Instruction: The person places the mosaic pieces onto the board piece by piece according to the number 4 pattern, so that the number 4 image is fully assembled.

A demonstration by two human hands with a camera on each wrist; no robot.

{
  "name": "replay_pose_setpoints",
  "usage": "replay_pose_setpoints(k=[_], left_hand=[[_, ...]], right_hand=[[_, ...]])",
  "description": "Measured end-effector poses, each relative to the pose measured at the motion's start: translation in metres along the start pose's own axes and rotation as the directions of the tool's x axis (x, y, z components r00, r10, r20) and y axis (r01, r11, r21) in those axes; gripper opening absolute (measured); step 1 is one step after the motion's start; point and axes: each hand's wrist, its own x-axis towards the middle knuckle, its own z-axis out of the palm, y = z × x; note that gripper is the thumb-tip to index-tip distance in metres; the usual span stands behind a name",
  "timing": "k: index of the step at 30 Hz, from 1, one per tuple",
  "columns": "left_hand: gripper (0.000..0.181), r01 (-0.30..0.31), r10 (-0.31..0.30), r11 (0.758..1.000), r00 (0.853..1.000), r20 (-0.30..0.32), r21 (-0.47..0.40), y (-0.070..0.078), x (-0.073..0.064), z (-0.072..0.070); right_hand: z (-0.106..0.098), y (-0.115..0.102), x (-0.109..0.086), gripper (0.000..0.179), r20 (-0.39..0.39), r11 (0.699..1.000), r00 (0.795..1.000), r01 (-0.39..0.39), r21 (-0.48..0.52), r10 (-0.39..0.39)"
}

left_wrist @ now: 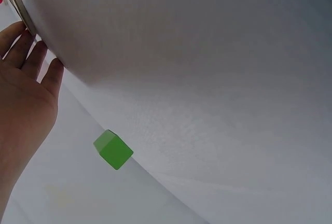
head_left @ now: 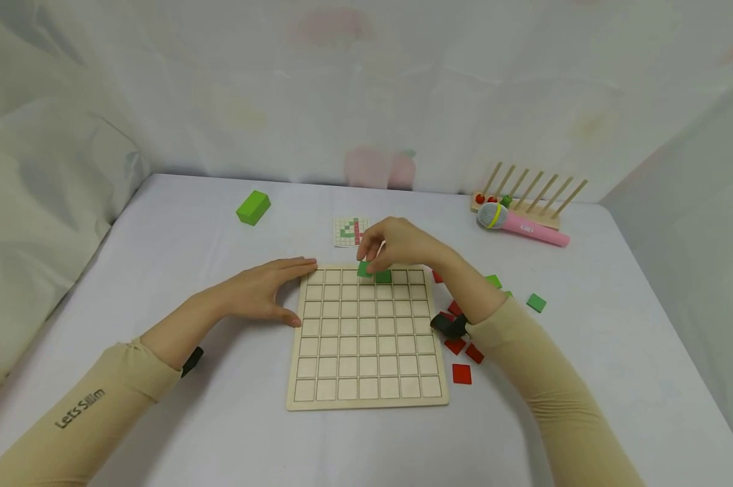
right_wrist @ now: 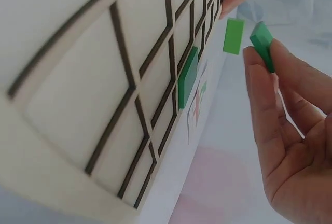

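Note:
A wooden grid board (head_left: 368,404) lies flat on the table, most of its squares bare. One dark green tile (head_left: 383,276) sits in its far row. Just above that row, to the left of this tile, my right hand (head_left: 401,242) pinches a second green tile (right_wrist: 262,42) between thumb and fingers, tilted and off the board. My left hand (head_left: 259,289) rests against the board's left edge, fingers extended and thumb spread. Behind the board lies a pattern card (head_left: 344,233) with green and red squares, partly covered by my right hand in the head view.
Red tiles (head_left: 461,374) and green tiles (head_left: 537,302) lie loose right of the board, some under my right forearm. A green block (head_left: 253,207) stands at the back left. At the back right are a pink toy microphone (head_left: 527,227) and a wooden peg rack (head_left: 545,218).

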Motion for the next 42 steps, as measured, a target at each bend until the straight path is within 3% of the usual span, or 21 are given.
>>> replay_pose_setpoints(k=[15,26,42], left_hand=[[0.108,-0.011,0.011,1.000,1.000,-0.005,-0.008,0.001,0.000,0.000],[0.108,-0.020,0.020,1.000,1.000,-0.014,-0.002,0.000,0.000,0.001],[0.108,-0.014,0.014,1.000,1.000,-0.014,0.002,0.001,0.000,0.000]], right_hand=[[0.019,-0.001,0.005,0.015,0.104,0.993,0.991,-0.080,-0.088,0.089],[0.024,-0.002,0.007,0.015,0.099,0.985,0.993,-0.046,-0.166,0.063],[0.025,-0.003,0.007,0.015,0.094,0.981,0.993,-0.047,-0.190,0.066]])
